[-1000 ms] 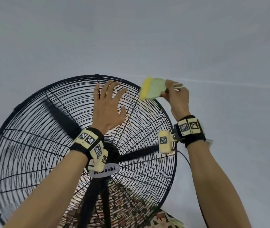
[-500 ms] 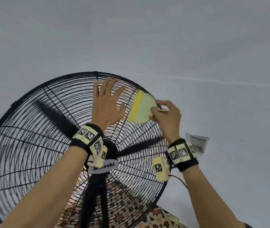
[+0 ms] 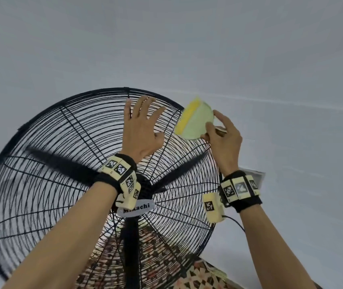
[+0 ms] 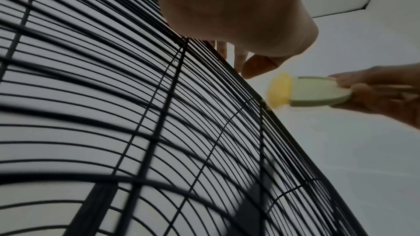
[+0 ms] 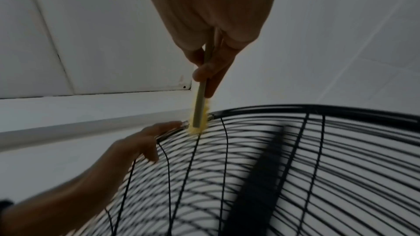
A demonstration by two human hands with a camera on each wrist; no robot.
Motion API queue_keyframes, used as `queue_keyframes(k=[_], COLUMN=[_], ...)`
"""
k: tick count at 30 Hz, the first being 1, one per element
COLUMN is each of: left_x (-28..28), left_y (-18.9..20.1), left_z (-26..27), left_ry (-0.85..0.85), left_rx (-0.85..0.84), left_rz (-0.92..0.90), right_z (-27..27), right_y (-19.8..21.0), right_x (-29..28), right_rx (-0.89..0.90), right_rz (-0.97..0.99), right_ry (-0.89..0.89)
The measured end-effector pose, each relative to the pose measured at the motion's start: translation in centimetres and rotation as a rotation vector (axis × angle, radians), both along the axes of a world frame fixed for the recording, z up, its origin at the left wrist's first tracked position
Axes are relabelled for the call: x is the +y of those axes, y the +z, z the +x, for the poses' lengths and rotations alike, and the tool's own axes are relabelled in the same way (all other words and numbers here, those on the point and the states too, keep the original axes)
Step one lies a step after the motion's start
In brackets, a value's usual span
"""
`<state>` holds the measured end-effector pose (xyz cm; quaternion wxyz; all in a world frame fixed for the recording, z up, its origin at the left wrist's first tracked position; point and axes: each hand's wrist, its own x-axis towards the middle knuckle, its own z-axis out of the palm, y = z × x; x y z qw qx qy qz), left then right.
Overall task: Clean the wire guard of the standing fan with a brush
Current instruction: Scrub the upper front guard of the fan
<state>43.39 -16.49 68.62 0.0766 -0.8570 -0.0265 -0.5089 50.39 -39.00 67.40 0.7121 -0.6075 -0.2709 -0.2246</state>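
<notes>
Head view: the fan (image 3: 101, 184) fills the lower left of the frame, its black wire guard (image 3: 41, 195) facing the camera. The left hand (image 3: 142, 130) lies flat on the guard's upper part with fingers spread and straight. To its right, the right hand (image 3: 222, 140) pinches the pale green brush (image 3: 195, 124), whose yellow bristles (image 3: 187, 117) meet the guard's upper right rim.

Left wrist view: the brush (image 4: 318, 94) sits at centre right, bristles (image 4: 278, 90) at the outer rim, just below the left fingertips (image 4: 256, 68).

Right wrist view: thumb and fingers (image 5: 211, 71) grip the brush (image 5: 201, 103) edge-on at upper centre; its bristles touch the rim beside the left hand (image 5: 145, 141).
</notes>
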Motion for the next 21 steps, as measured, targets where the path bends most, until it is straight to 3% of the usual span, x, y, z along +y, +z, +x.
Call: queue_keyframes(k=[6,11,16,21], left_x=[0.4,0.0,0.4,0.3], left_y=[0.1,-0.1,0.0,-0.1], left_z=[0.1,0.1,0.0,0.1], left_ry=[0.024,0.026,0.013,0.033], left_rx=[0.027,0.018,0.028,0.049], left_rz=[-0.001,0.030,0.007,0.040], right_z=[-0.5,-0.3,-0.9,-0.6], right_y=[-2.1,-0.7,-2.9,-2.4], right_x=[0.5,0.6,1.1,1.1], right_rx=[-0.004,0.018,0.031,0.031], right_rz=[-0.180,0.019,-0.202,-0.007], right_ry=[0.072,0.065,0.134,0.072])
